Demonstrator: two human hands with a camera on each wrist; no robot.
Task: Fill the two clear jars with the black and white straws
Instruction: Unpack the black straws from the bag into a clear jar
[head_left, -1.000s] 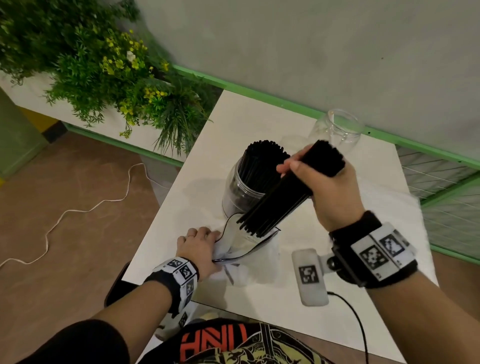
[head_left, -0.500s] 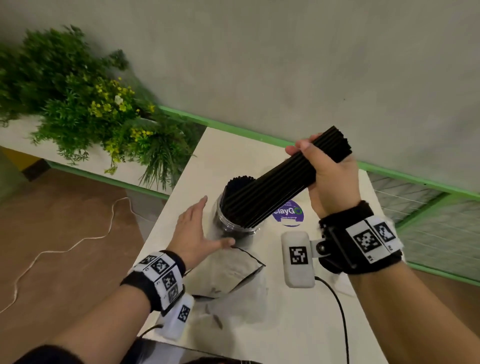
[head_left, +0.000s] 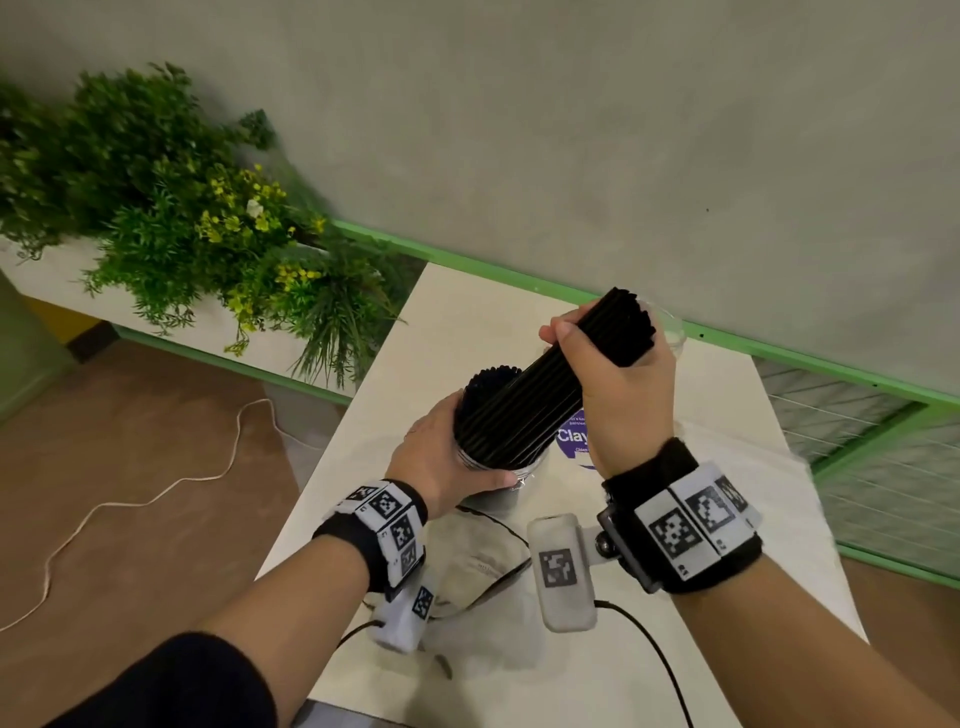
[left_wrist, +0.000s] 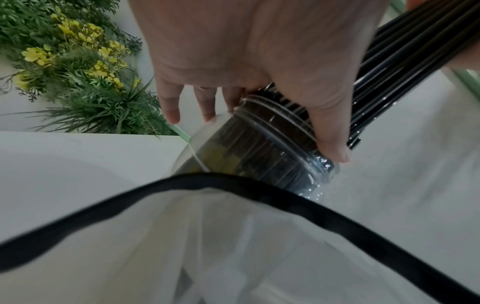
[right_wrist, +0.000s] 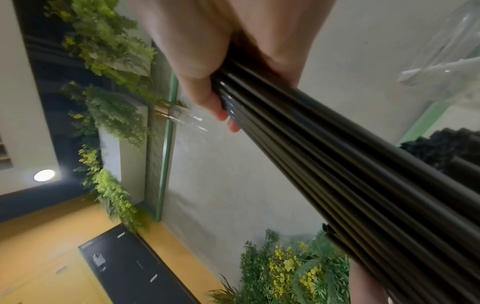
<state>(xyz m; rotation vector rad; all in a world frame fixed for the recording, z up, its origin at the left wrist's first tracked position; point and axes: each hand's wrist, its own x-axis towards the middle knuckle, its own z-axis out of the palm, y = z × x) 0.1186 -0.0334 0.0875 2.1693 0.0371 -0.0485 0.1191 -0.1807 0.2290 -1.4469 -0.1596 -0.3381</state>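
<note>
Table beside grey wall

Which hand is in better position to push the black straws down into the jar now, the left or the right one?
Probably the right. The right hand already grips the bundle of black straws, slanted toward the jar mouth. The left hand holds the jar's neck, steadying it.

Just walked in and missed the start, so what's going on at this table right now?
A person is loading black straws into a clear jar on the white table. Their left hand grips the jar near its rim, while their right hand holds a slanted bundle of black straws at its mouth. An emptied bag lies nearer the person.
</note>
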